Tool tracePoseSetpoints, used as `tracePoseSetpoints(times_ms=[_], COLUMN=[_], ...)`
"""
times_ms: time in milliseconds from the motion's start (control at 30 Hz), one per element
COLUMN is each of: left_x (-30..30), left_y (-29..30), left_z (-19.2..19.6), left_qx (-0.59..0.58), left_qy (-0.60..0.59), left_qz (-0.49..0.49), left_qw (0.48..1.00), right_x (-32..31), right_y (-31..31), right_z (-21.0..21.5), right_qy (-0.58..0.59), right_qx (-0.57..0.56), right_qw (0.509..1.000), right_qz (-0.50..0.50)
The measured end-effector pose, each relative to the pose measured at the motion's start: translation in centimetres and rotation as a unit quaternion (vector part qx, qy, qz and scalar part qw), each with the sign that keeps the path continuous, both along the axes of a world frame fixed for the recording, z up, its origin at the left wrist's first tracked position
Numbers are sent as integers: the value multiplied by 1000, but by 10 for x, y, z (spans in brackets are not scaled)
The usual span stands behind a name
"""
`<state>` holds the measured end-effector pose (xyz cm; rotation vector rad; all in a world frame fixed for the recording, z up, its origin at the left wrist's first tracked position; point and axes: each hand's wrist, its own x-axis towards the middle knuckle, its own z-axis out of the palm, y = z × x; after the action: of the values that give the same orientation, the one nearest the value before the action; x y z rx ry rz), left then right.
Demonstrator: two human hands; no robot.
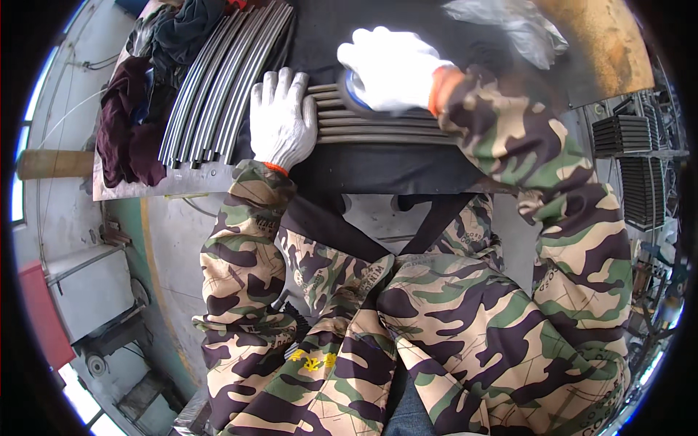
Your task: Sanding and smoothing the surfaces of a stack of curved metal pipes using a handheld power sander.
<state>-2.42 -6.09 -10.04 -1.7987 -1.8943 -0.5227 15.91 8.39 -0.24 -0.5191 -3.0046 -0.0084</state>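
Observation:
My left hand [281,122], in a white knit glove with an orange cuff, lies flat with fingers stretched out over the left ends of several metal rods [385,131]. Those rods run side by side from left to right on a black sheet [349,167]. My right hand [392,71], gloved the same way, is closed around a dark round tool with a blue edge [350,93]. That tool rests on or just above the rods; its kind is mostly hidden by the glove. To the left, a row of shinier metal rods [222,91] points away from me.
Dark red cloth [131,138] and dark grey cloth [185,33] lie at the table's left. A crumpled clear plastic bag [512,29] sits at the far right, near a rust-brown board [600,47]. Racks of dark bars [629,136] stand beyond the right edge.

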Motion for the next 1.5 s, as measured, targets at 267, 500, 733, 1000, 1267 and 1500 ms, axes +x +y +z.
tracePoseSetpoints(times_ms=[267,500,733,1000,1267,1500], left_x=[-9,-17,-7,-16,-2,13], left_y=[-8,13,5,20,-1,-25], left_z=[3,-6,-8,-6,-8,-1], left_qx=[-66,-31,-51,-36,-77,-85], left_qy=[-152,-50,-26,-8,-32,-56], left_qz=[-34,16,28,55,48,31], left_qw=[986,998,998,998,995,994], right_x=[-3,-14,-15,7,-7,-7], right_y=[7,9,18,-12,15,10], right_z=[-9,-13,-4,-5,-16,-5], right_qy=[0,41,-18,12,0,54], right_qx=[23,43,26,28,36,33], right_qw=[1000,998,999,999,999,998], right_qz=[-5,9,-20,29,2,23])
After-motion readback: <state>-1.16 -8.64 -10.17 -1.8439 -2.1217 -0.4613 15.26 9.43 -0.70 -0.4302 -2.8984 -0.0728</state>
